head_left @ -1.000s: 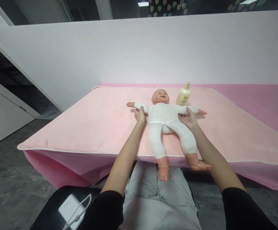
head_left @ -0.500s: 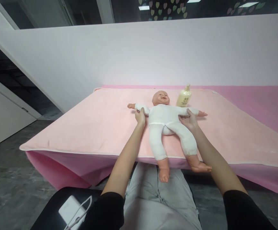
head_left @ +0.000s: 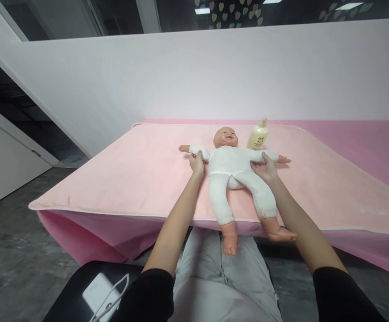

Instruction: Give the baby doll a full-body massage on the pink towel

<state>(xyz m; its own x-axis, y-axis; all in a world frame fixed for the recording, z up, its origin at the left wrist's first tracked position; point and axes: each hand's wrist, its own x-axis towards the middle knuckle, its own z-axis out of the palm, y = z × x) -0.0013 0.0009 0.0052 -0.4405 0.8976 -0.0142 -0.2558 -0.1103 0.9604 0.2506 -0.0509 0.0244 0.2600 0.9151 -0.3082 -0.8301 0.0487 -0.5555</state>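
A baby doll (head_left: 229,161) with a white cloth body lies face up on the pale pink blanket (head_left: 140,170), its arms spread wide and its feet hanging over the front edge. My left hand (head_left: 197,163) is closed around the doll's arm on the left of the view, thumb on top. On the other side, my right hand (head_left: 264,168) grips the doll's other arm, the thumb above and the fingers partly hidden underneath. Behind that arm stands a pale yellow pump bottle (head_left: 258,135), which neither hand touches.
A white wall (head_left: 194,76) rises behind the table, with dark glass above it. Pink cloth (head_left: 90,232) drapes down the table's front. At lower left, a white device (head_left: 102,295) with a cable rests on a black seat (head_left: 70,290).
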